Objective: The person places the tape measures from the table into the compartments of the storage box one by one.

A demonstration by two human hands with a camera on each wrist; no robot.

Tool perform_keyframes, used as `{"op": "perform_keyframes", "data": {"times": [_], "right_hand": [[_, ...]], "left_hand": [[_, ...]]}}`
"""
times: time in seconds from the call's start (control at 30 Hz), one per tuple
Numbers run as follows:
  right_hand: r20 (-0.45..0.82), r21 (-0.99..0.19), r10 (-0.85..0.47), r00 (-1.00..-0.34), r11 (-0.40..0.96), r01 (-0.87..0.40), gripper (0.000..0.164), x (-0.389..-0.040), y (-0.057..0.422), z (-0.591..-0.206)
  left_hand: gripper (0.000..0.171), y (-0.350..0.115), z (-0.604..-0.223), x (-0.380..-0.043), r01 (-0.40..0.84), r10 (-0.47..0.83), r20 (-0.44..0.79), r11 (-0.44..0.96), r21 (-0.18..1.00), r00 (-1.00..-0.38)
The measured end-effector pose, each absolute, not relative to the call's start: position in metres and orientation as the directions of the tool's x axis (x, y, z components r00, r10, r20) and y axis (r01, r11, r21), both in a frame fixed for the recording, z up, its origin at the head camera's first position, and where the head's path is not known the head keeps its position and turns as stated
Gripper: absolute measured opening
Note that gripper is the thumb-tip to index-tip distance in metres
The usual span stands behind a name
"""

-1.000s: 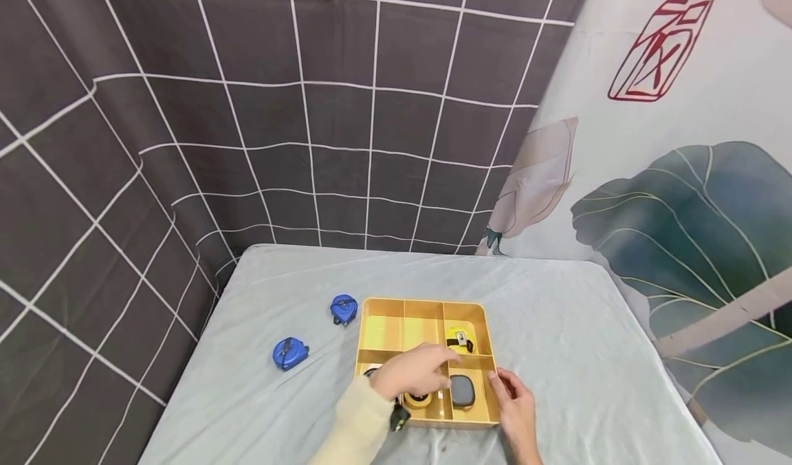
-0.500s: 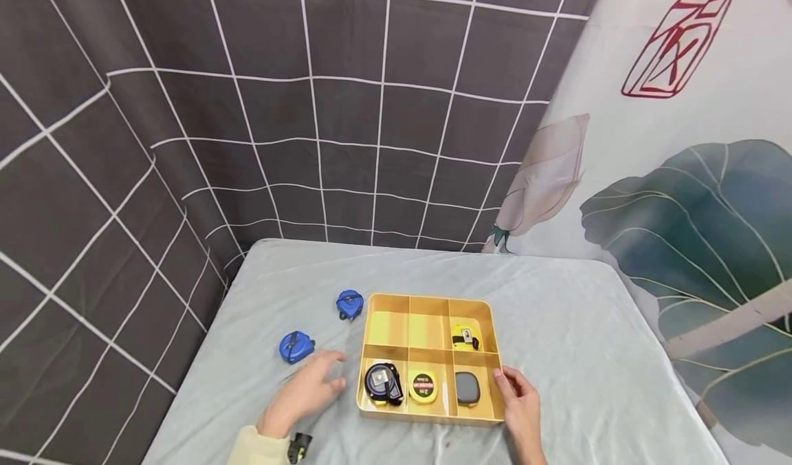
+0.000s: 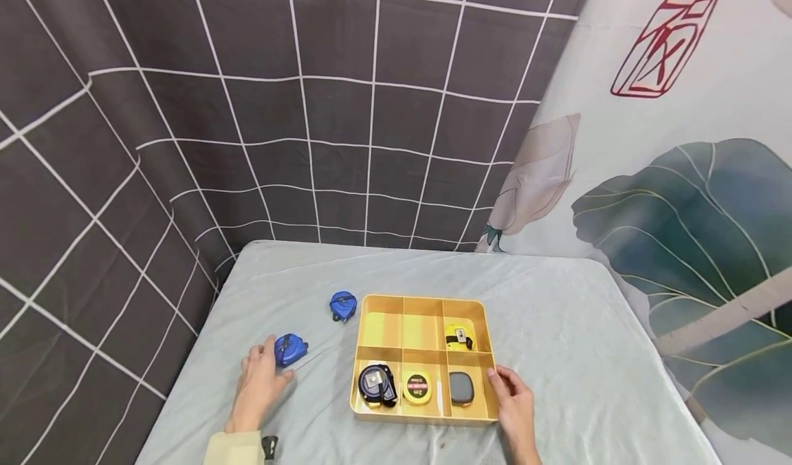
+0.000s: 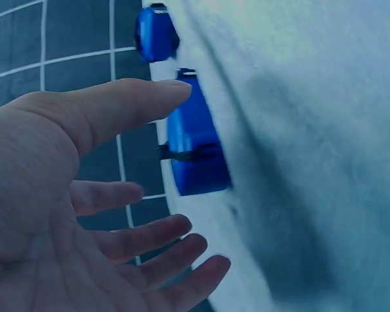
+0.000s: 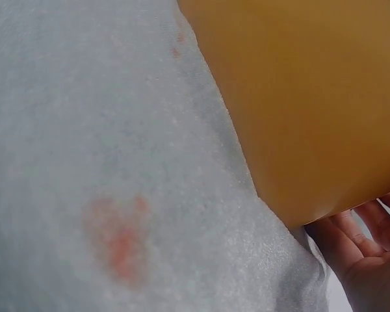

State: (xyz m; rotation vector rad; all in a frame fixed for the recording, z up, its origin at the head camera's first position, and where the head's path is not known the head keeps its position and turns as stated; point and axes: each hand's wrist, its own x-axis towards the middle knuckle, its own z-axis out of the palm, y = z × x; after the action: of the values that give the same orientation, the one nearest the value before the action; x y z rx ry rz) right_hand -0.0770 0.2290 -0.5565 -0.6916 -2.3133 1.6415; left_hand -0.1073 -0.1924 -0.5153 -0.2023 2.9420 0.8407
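My left hand (image 3: pixel 256 386) is at the near blue tape measure (image 3: pixel 289 349), fingers spread and apart from the thumb. In the left wrist view the thumb overlaps this tape measure's top, and the palm faces it. Farther back lies a second blue tape measure (image 3: pixel 343 305). My right hand (image 3: pixel 515 406) grips the right wall of a yellow divided box (image 3: pixel 427 420), thumb at the rim. Along its front row sit a dark round tape measure (image 3: pixel 374 382), a yellow one (image 3: pixel 417 388) and a grey one (image 3: pixel 460 388). Another yellow tape measure (image 3: pixel 459 336) occupies the back right compartment.
A pale cloth (image 3: pixel 557 327) covers the table. Behind it hangs a dark curtain (image 3: pixel 340 121) with white grid lines. At the right is a white curtain (image 3: pixel 557 231) printed with leaves. Reddish marks (image 5: pixel 120 244) show on the cloth near the box.
My left hand has moved from over the box, leftward across the cloth, to the near blue tape measure. The right hand has stayed at the box's right wall.
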Motion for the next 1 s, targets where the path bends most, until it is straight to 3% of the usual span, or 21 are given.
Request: {"op": "perform_keyframes", "data": {"times": [0.13,0.43,0.67,1.0], "right_hand": [[-0.090,-0.933,0.494,-0.865,0.262,0.246,0.034,-0.077,0.228,-0.555],[-0.083,-0.937,0.482,-0.872,0.261,0.233,0.035,-0.078,0.231,-0.556],[-0.099,-0.936,0.492,-0.865,0.248,0.248,0.035,-0.077,0.232,-0.555],[-0.097,-0.940,0.479,-0.873,0.243,0.238,0.034,-0.077,0.229,-0.556]], "left_hand": [[0.083,-0.191,-0.521,-0.115,-0.148,-0.091,-0.129,0.820,0.553,-0.987],[0.072,-0.175,-0.529,-0.130,-0.203,-0.162,-0.123,0.822,0.531,-0.979],[0.067,-0.175,-0.540,-0.139,-0.177,-0.155,-0.086,0.808,0.562,-0.984],[0.060,-0.172,-0.535,-0.142,-0.277,-0.235,-0.148,0.773,0.571,-0.961]]}}
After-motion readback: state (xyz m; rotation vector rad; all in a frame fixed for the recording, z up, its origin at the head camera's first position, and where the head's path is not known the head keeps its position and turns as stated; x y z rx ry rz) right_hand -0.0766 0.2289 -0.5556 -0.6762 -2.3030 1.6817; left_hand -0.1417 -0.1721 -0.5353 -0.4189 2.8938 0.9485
